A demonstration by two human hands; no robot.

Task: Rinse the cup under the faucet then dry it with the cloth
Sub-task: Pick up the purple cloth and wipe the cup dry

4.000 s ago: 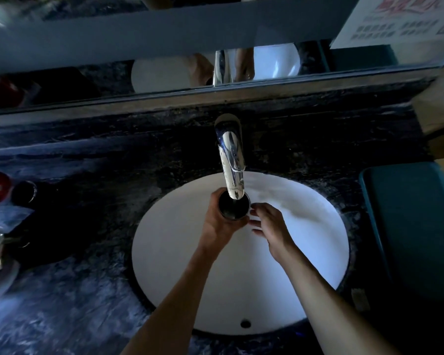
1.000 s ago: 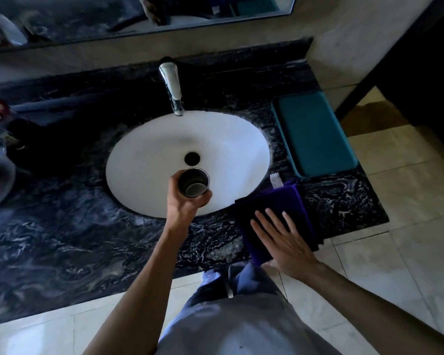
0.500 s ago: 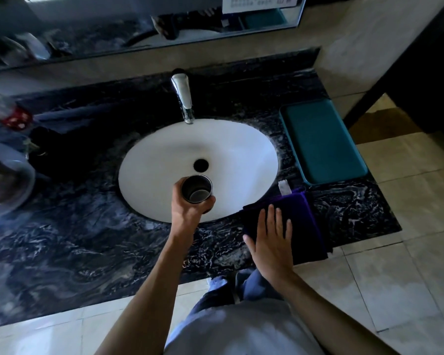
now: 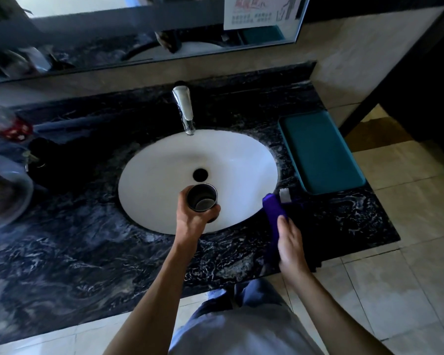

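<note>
I am holding the dark metal cup [image 4: 202, 200] upright, mouth up, in my left hand [image 4: 194, 221], fingers wrapped round its wall, over the lower rim of the white oval sink [image 4: 241, 160] at frame centre. My right hand [image 4: 290, 243] is gripping the purple cloth [image 4: 273, 211] on the black marble counter [image 4: 75, 239], just right of the cup, so I judge the cloth needs to travel left to the cup's open mouth.
</note>
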